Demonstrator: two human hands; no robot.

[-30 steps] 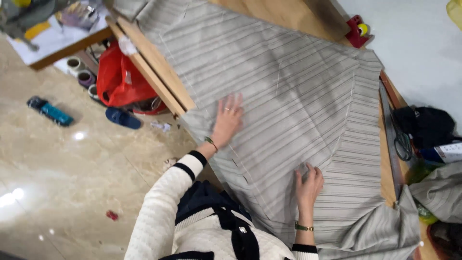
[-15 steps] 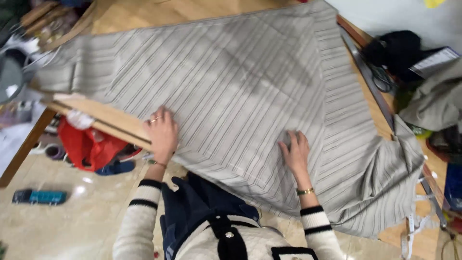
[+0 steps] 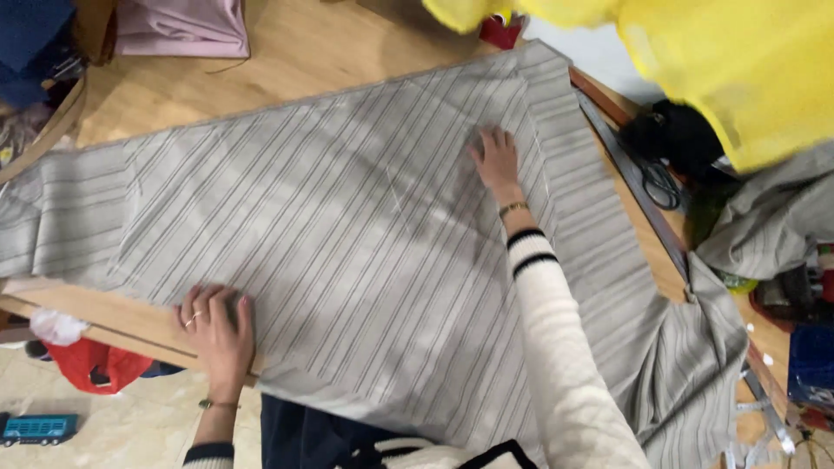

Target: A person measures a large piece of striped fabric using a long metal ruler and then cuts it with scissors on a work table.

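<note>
Wooden table (image 3: 287,61), striped grey fabric (image 3: 347,234) spread flat on it.
Smoothing step: left hand (image 3: 217,330) lies open at near edge, right hand (image 3: 497,159) open farther up; next needs an even outward sweep.

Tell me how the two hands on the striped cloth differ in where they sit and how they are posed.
The left hand rests at the cloth's near edge, by the wooden table edge; the right hand reaches far across, close to a fold near the far corner. The left arm is drawn in, with little sleeve showing; the right arm is stretched out in a white sleeve with black bands. The left hand wears rings; none show on the right. Both lie flat, palm down, with a bracelet at the wrist.
</note>
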